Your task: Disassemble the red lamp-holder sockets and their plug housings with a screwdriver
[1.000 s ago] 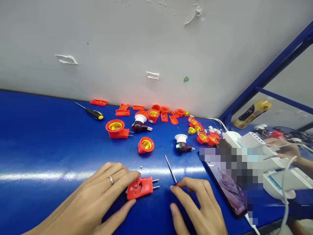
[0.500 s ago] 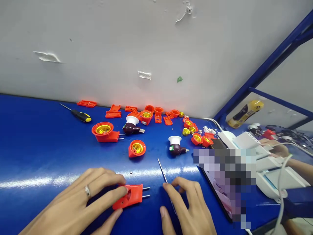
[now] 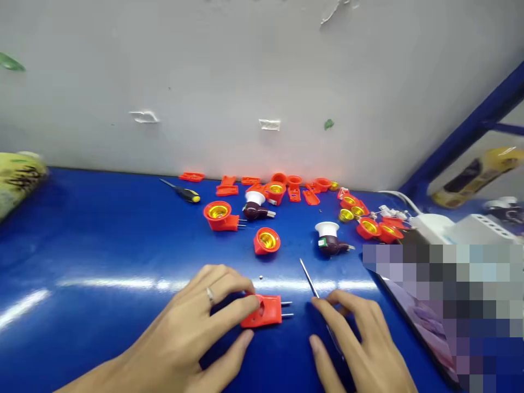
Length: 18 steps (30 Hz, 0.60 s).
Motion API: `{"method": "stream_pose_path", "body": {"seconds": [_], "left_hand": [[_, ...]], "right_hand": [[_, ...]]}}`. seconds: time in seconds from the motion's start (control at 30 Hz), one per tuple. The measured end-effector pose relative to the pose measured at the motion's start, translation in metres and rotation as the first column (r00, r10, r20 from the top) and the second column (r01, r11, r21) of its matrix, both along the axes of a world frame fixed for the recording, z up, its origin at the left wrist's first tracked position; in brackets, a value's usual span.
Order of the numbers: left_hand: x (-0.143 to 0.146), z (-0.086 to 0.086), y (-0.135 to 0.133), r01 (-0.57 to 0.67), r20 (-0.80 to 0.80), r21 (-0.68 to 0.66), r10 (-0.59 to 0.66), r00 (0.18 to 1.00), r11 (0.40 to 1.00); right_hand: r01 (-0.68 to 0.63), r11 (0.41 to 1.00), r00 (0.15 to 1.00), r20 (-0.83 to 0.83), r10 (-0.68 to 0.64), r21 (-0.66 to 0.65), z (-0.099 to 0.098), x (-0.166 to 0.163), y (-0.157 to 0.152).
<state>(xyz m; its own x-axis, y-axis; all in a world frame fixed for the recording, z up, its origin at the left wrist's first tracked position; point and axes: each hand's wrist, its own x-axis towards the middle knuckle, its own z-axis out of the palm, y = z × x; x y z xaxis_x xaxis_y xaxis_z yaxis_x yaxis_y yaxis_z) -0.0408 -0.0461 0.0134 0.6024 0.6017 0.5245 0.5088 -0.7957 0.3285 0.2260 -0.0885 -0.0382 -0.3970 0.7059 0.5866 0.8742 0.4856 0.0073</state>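
Note:
My left hand [image 3: 196, 322] has its fingertips and thumb on a red plug housing [image 3: 271, 310] with two metal pins pointing right. Near it, my right hand [image 3: 360, 338] hovers low over a thin metal rod [image 3: 310, 278], index fingertip at the rod and thumb apart; the rod's lower end is hidden under the hand. A tiny screw-like bit [image 3: 261, 277] lies behind the housing. Farther back are a red socket cup with a gold liner [image 3: 267, 240] and a red lamp socket with pins [image 3: 221, 215].
A black-and-yellow screwdriver [image 3: 186, 193] lies at the back left. White-and-dark lamp holders [image 3: 328, 238] and several red shells [image 3: 311, 197] are spread before the wall. At right are a partly blurred phone [image 3: 413, 327] and a white device [image 3: 478, 230]. A yellow-green package [image 3: 18, 180] stands far left.
The view has swung left, so everything appears farther right and the package has come into sight. Both hands keep nearly the same pose around the housing and the rod.

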Motion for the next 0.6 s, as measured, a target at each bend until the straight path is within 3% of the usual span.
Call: {"method": "stream_pose_path", "body": {"seconds": [0.17, 0.33, 0.6], "left_hand": [[0.0, 0.005, -0.003, -0.017, 0.011, -0.147, 0.019, 1.0, 0.989], [0.002, 0.009, 0.021, -0.107, -0.052, -0.275, 0.096, 0.994, 0.956], [0.01, 0.001, 0.054, 0.052, -0.203, -0.25, -0.105, 0.974, 0.967]], "right_hand": [[-0.021, 0.999, 0.999, 0.05, 0.019, 0.047, -0.006, 0.006, 0.001], [-0.016, 0.999, 0.999, 0.051, 0.014, 0.029, -0.003, 0.003, 0.002], [-0.011, 1.0, 0.999, 0.05, 0.011, 0.013, -0.004, 0.003, 0.002]]}}
